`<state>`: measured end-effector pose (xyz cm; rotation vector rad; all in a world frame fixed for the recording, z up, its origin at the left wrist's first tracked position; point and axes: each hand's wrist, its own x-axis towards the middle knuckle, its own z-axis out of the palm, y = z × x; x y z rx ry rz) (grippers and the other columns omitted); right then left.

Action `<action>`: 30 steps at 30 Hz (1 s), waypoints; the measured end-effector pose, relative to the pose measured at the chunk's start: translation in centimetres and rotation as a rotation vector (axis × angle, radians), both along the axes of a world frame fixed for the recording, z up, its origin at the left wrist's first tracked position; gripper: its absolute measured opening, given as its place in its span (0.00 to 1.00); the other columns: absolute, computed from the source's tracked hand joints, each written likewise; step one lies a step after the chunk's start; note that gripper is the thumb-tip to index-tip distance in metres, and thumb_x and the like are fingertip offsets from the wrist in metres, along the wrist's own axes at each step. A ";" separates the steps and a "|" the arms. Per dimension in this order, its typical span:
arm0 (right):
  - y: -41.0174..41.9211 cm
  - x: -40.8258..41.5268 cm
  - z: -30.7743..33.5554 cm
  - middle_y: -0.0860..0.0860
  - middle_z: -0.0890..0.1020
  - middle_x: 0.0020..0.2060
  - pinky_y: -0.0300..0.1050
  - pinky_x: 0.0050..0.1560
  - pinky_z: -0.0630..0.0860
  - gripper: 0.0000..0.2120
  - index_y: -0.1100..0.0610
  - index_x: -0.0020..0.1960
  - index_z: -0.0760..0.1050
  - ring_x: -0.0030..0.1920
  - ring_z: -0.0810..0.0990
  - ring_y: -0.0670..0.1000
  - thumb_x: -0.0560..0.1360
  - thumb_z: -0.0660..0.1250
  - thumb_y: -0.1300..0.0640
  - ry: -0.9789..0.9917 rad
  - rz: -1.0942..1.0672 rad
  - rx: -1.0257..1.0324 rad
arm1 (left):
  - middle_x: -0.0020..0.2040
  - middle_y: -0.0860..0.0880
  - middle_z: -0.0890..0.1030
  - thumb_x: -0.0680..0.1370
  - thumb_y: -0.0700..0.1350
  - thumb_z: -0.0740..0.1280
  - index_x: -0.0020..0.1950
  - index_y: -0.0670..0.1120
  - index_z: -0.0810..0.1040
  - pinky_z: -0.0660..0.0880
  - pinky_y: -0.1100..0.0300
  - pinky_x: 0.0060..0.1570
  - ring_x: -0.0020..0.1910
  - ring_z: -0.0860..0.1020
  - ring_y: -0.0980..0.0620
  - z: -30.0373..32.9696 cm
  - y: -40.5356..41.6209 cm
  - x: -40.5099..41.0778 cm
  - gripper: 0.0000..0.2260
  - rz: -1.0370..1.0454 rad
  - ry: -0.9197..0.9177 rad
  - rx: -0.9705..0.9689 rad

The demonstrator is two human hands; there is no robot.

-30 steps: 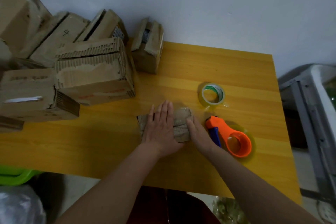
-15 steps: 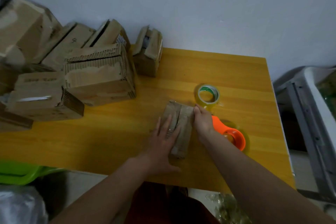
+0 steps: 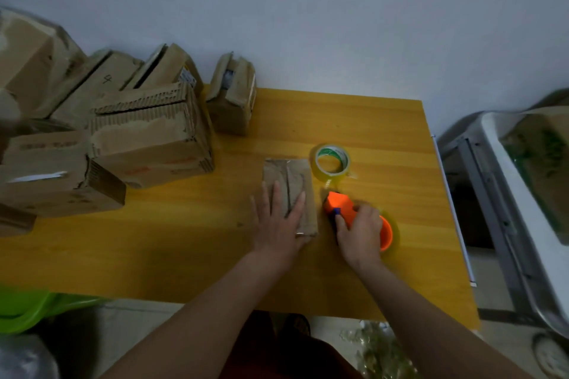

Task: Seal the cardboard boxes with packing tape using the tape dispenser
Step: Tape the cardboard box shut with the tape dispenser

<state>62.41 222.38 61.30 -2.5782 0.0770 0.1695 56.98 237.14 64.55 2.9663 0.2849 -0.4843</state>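
A small flat cardboard box (image 3: 284, 175) lies lengthwise on the yellow wooden table (image 3: 191, 234), its centre seam running away from me. My left hand (image 3: 278, 221) rests flat on the box's near half, fingers spread. Just right of the box, my right hand (image 3: 360, 232) grips the orange tape dispenser (image 3: 340, 204), whose blue-tipped nose points toward the box's right side. A loose roll of clear tape (image 3: 331, 161) with a green and white core lies beyond the dispenser, beside the box's far right corner.
Several worn cardboard boxes (image 3: 147, 132) are stacked along the table's left and back. One small box (image 3: 232, 95) stands upright near the wall. A grey and white cart (image 3: 508, 194) stands right of the table. A green bin (image 3: 27, 308) sits low at left.
The small box was turned from crosswise to lengthwise. My right hand left the box and took hold of the orange dispenser. My left hand stayed on the box.
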 end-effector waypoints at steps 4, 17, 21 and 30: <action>-2.1 -0.7 -1.6 0.60 0.75 0.59 0.49 0.60 0.65 0.26 0.63 0.61 0.70 0.61 0.72 0.60 0.73 0.70 0.46 0.189 0.002 -0.202 | 0.60 0.40 0.78 0.58 0.54 0.82 0.60 0.47 0.80 0.76 0.46 0.56 0.59 0.77 0.39 -0.4 -0.5 -0.6 0.32 -0.118 -0.307 -0.044; -6.5 -0.6 1.8 0.58 0.82 0.41 0.45 0.42 0.72 0.04 0.56 0.46 0.78 0.41 0.79 0.52 0.74 0.70 0.64 0.322 0.238 0.516 | 0.65 0.48 0.74 0.79 0.39 0.62 0.67 0.46 0.75 0.68 0.58 0.59 0.64 0.71 0.47 2.2 1.5 1.1 0.16 0.069 -0.277 -0.299; -8.3 -1.6 5.4 0.53 0.85 0.50 0.41 0.50 0.78 0.10 0.61 0.54 0.80 0.52 0.83 0.49 0.75 0.67 0.69 0.418 0.440 0.765 | 0.74 0.43 0.67 0.80 0.34 0.58 0.75 0.41 0.64 0.59 0.60 0.69 0.73 0.64 0.46 5.3 1.1 3.2 0.23 0.188 -0.217 -0.557; -10.0 -1.4 8.4 0.58 0.84 0.51 0.47 0.55 0.78 0.11 0.65 0.56 0.79 0.54 0.82 0.56 0.75 0.66 0.68 0.572 0.527 0.758 | 0.58 0.48 0.79 0.79 0.29 0.56 0.64 0.39 0.77 0.74 0.75 0.42 0.55 0.76 0.57 9.0 0.6 2.7 0.17 0.210 0.116 -1.036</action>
